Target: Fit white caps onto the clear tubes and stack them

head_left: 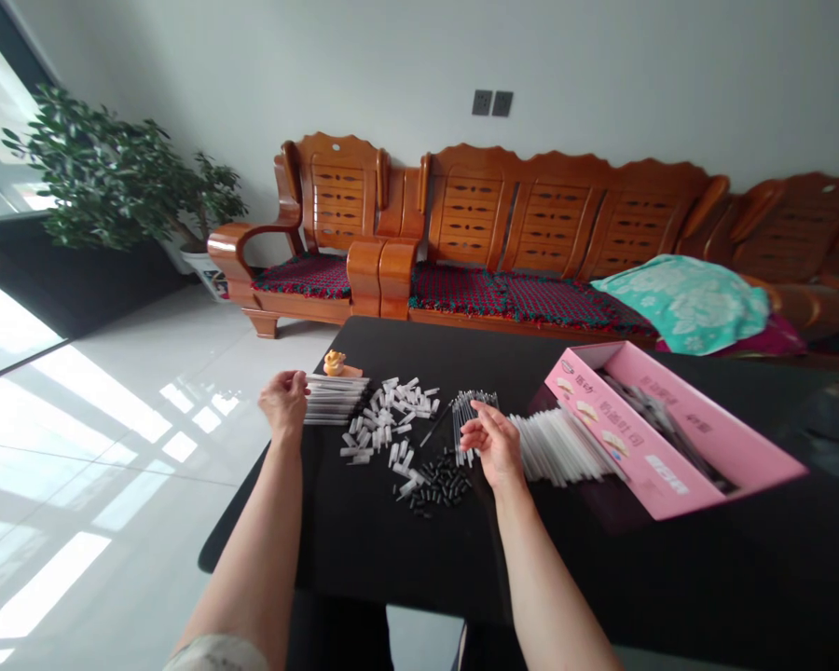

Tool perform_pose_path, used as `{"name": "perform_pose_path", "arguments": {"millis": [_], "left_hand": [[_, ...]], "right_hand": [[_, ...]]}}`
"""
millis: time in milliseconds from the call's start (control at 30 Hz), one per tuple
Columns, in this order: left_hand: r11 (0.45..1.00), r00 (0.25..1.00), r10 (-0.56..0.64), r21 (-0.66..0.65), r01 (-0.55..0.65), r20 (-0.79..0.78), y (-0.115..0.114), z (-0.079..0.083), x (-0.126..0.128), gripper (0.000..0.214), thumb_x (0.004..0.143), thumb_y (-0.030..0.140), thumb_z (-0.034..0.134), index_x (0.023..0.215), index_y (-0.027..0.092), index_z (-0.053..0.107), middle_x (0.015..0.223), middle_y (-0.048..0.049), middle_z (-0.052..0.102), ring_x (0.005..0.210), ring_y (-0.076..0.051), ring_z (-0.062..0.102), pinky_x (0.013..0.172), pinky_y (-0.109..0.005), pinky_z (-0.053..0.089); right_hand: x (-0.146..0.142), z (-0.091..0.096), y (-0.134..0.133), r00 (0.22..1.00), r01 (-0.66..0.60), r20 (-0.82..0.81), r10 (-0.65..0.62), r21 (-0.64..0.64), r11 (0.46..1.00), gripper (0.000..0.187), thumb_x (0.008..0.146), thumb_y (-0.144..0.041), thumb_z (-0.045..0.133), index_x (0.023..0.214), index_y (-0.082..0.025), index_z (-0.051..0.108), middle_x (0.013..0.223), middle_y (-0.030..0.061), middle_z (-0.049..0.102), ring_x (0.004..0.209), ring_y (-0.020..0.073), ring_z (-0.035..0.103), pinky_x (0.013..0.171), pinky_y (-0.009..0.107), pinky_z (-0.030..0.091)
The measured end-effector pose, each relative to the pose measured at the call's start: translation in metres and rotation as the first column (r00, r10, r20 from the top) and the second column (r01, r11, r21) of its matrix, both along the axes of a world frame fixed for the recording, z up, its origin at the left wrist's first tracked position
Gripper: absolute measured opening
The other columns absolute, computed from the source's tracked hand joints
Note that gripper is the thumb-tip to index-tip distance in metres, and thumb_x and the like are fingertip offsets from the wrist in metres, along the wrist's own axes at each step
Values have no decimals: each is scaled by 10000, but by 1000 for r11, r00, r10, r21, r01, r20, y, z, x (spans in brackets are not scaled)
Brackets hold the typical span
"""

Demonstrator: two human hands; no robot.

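My left hand (284,403) is closed in a pinch at the left ends of a row of pale pen-like sticks (336,401); whatever lies between its fingertips is too small to make out. My right hand (495,443) hovers with fingers loosely apart over a bundle of thin pen refills (465,424), apparently holding nothing. White pen caps (391,410) lie scattered between the hands. Nearer to me is a heap of small black plugs (444,483). Translucent white tubes (566,447), looking like pen barrels, lie side by side to the right of my right hand.
A pink box (671,438) with dark sticks inside stands on the right of the black table (391,559). A small yellow figurine (334,362) sits at the far left edge. Wooden sofas (531,224) line the wall behind; a potted plant (112,177) stands left.
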State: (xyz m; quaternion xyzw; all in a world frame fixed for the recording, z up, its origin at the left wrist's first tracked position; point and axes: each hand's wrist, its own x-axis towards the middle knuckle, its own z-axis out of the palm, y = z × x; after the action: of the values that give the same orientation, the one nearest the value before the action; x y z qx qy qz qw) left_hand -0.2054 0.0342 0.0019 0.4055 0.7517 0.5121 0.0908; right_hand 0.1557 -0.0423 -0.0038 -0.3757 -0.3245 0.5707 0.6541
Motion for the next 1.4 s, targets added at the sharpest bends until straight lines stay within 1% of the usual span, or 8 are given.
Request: {"name": "perform_pose_path", "arguments": {"millis": [367, 533, 633, 767, 833, 1000, 1233, 1400], "left_hand": [[999, 981, 20, -24, -25, -194, -5, 14, 8, 201, 809, 208, 600, 945, 105, 708, 666, -9, 584, 648, -160, 530, 818, -331, 428], [987, 961, -46, 138, 87, -273, -19, 11, 58, 241, 849, 246, 554, 1014, 168, 712, 854, -48, 646, 632, -150, 554, 796, -315, 455], [942, 920, -239, 154, 297, -310, -37, 4, 105, 230, 876, 257, 529, 997, 188, 713, 883, -58, 667, 732, -172, 611, 780, -290, 466], [837, 811, -487, 91, 539, -323, -55, -6, 148, 227, 885, 210, 512, 1002, 222, 707, 932, -52, 674, 788, -167, 634, 741, -256, 474], [804, 772, -546, 57, 593, -324, -58, -10, 155, 227, 887, 200, 511, 1000, 235, 705, 923, -43, 670, 763, -156, 631, 721, -248, 474], [796, 744, -565, -1, 605, -356, -58, -14, 153, 197, 881, 184, 523, 929, 217, 711, 880, -44, 668, 756, -157, 627, 711, -253, 461], [804, 721, -572, -94, 587, -391, -61, -15, 156, 159, 868, 205, 555, 895, 232, 710, 878, -38, 674, 703, -152, 617, 650, -247, 432], [795, 716, -590, -116, 595, -373, -63, -11, 157, 160, 870, 196, 553, 896, 222, 709, 882, -38, 677, 718, -148, 617, 660, -239, 424]], "right_hand": [[-2, 3, -1, 1000, 8, -11, -8, 1, 1000, 403, 739, -403, 737, 1033, -145, 639, 611, 24, 714, 427, 164, 651, 384, 250, 537], [-1, 1, 0, 972, 223, 63, -224, 34, 974, 364, 748, -430, 706, 962, -142, 650, 588, 16, 687, 393, 150, 613, 340, 223, 462], [14, -3, 1, 829, 500, 226, -512, 111, 859, 358, 789, -461, 638, 955, -145, 648, 593, 12, 670, 373, 126, 568, 322, 195, 371], [46, -2, -2, 415, 737, 550, -725, 264, 622, 331, 860, -397, 513, 960, -131, 682, 599, 27, 663, 392, 135, 540, 477, 267, 453], [56, 0, -3, 192, 732, 743, -642, 327, 598, 278, 837, -325, 526, 880, -126, 716, 600, 72, 679, 539, 208, 625, 598, 313, 480], [57, 1, -5, -106, 604, 977, -186, 212, 768, 162, 754, -226, 595, 816, -176, 736, 698, 145, 715, 689, 305, 668, 624, 380, 462], [66, -20, -1, -31, 628, 966, -255, 217, 747, 119, 617, -195, 692, 535, -209, 605, 547, 114, 628, 637, 315, 654, 616, 466, 471], [70, -21, 1, -78, 623, 989, -128, 149, 768, 161, 604, -278, 724, 512, -206, 613, 549, 134, 644, 627, 323, 657, 595, 425, 463]]}}
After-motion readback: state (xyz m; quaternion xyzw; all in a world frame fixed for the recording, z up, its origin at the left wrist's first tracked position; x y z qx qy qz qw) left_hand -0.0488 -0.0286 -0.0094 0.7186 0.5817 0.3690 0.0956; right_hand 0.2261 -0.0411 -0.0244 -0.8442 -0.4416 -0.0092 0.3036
